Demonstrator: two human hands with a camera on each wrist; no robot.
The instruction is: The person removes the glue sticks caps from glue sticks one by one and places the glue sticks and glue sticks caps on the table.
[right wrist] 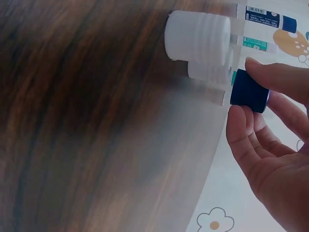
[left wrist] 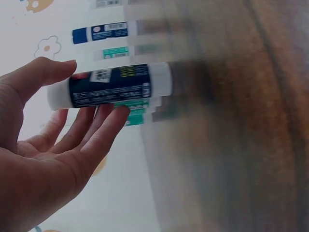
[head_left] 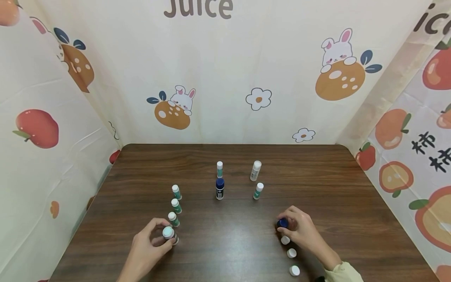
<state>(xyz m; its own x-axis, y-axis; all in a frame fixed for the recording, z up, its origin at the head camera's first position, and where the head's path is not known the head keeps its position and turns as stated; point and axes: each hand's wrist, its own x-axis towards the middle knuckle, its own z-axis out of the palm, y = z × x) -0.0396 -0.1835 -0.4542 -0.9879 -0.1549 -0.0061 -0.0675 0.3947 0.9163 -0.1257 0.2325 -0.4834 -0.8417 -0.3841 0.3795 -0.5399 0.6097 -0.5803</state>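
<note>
My left hand [head_left: 149, 237] holds an upright glue stick [left wrist: 111, 86] with a white cap and dark blue label, its thumb on one side and fingers on the other. Three smaller green-labelled glue sticks [head_left: 176, 206] stand in a row just beyond it. On the right, my right hand [head_left: 299, 227] pinches a short dark blue cap [right wrist: 249, 91] between thumb and fingers. Three short white caps [head_left: 291, 253] line up from there towards the near edge; two large white ones [right wrist: 198, 37] show beside the hand in the right wrist view.
Mid-table, a blue-capped glue stick [head_left: 220, 188] stands before a small green-labelled one [head_left: 220, 169]. To their right are a white glue stick [head_left: 255, 170] and another green-labelled one [head_left: 258, 191]. A printed curtain [head_left: 225, 70] encloses the dark wooden table [head_left: 225, 243].
</note>
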